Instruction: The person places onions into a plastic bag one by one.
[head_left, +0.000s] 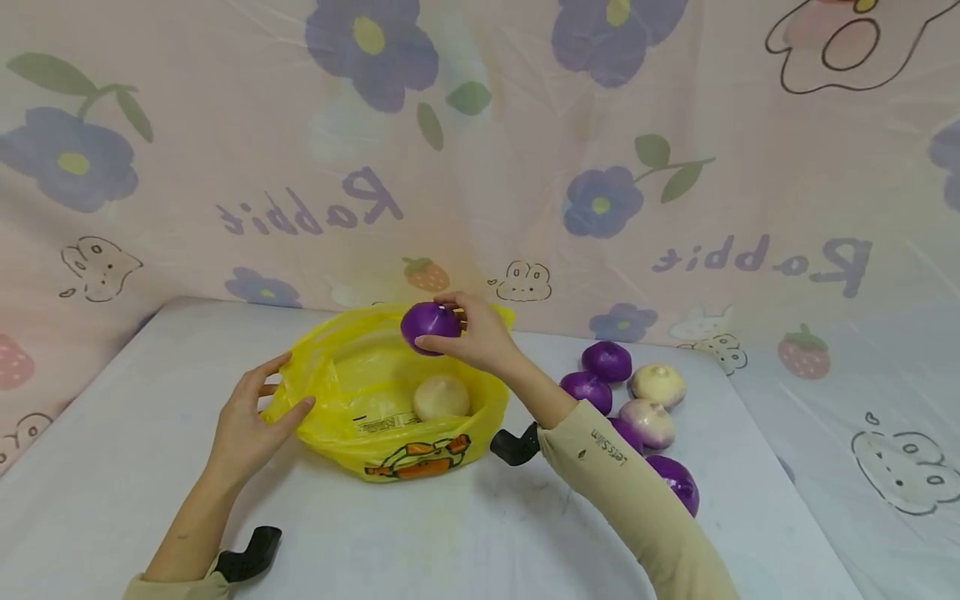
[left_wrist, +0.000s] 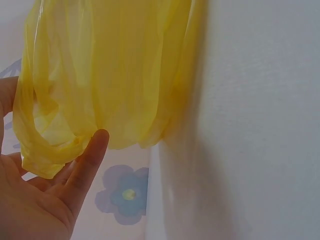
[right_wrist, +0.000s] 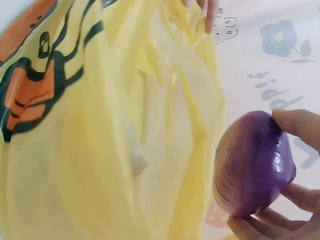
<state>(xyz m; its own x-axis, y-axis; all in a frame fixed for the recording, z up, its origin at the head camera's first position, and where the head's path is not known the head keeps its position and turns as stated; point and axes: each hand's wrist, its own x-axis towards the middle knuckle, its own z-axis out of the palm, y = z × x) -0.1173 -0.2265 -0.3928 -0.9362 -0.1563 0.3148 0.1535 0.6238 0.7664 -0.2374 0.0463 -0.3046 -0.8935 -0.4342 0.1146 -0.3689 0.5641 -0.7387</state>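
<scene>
In the head view, my right hand point(head_left: 480, 333) holds a purple onion point(head_left: 427, 325) between thumb and fingers, above the mouth of a yellow plastic bag point(head_left: 337, 450). The right wrist view shows the glossy purple onion point(right_wrist: 257, 165) apart from the bag's side point(right_wrist: 100, 165). A pale onion point(head_left: 441, 398) lies inside the bag, its lower part hidden by the front wall. At the bag's left end, my left hand point(head_left: 251, 421) holds the edge with thumb and fingers on either side. The left wrist view shows the gathered yellow plastic point(left_wrist: 47, 162) between those fingers.
Right of the bag lie several purple onions point(head_left: 606, 362) and two pale ones point(head_left: 657, 386), partly hidden by my right sleeve point(head_left: 622, 483). A patterned cloth point(head_left: 480, 183) hangs behind the white table point(head_left: 375, 542). Black mounts point(head_left: 251, 554) sit at both wrists.
</scene>
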